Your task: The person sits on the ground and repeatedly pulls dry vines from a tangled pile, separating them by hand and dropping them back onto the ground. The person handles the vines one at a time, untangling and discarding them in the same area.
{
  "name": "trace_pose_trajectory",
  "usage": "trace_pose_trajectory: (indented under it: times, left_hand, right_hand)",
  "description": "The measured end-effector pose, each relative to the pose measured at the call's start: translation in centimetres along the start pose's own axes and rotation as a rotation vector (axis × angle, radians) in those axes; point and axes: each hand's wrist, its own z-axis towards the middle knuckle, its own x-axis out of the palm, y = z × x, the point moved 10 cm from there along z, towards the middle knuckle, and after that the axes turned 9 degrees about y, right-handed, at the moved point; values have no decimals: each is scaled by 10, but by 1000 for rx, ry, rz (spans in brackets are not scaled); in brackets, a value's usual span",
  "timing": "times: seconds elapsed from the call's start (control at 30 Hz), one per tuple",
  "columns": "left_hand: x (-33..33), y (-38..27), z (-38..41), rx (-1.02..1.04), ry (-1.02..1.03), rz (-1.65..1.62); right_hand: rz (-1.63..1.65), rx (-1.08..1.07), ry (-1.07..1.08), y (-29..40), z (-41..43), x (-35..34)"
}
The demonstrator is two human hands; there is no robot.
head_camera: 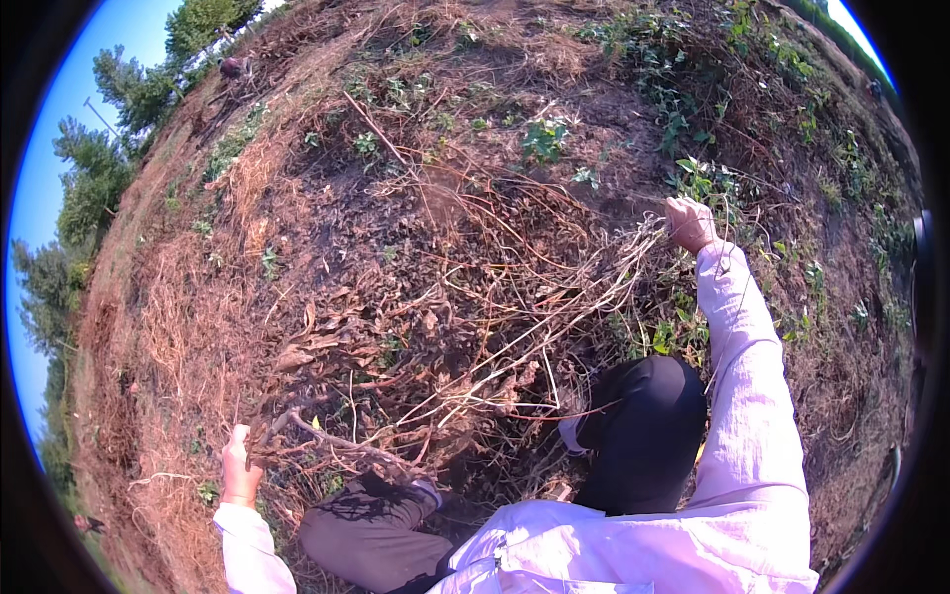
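Observation:
At the right, my right hand is closed around a bunch of dry, pale plant stems that trail down and left across the ground. My left hand, low at the left, is closed at the end of a thick brown dried stalk; its fingers are partly hidden. Between the two hands lies a heap of withered brown leaves and tangled stems. My bent knees are just below the heap.
Green leafy weeds grow beyond the heap and thickly at the upper right. A long brown stick lies farther off. A person is at the far upper left, before trees. Dry grass covers the left side.

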Motion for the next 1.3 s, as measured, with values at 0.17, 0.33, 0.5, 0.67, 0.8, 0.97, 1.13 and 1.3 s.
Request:
trace_pose_trajectory:
  times: [0.17,0.33,0.5,0.67,0.8,0.97,1.13,1.3]
  left_hand:
    - [-4,85,-34,-329,46,-43]
    - [-33,213,-128,-437,-162,-96]
    - [-21,150,-69,-527,-35,115]
    - [-27,161,-78,-406,-347,-73]
    - [10,137,-52,-403,-337,-355]
    - [13,73,-51,-399,-258,-227]
    - [13,64,-73,-334,-294,-329]
    - [12,60,-81,-301,-321,-461]
  right_hand:
    - [-262,391,147,-94,-41,-28]
    - [-359,556,279,-173,-111,-8]
    - [-162,552,364,-129,-103,53]
    - [102,538,398,-27,-91,56]
    - [35,422,532,38,-112,46]
    - [-72,-161,1084,145,-120,1]
    - [1065,-395,603,247,-30,-123]
    - [314,-444,364,306,39,-86]
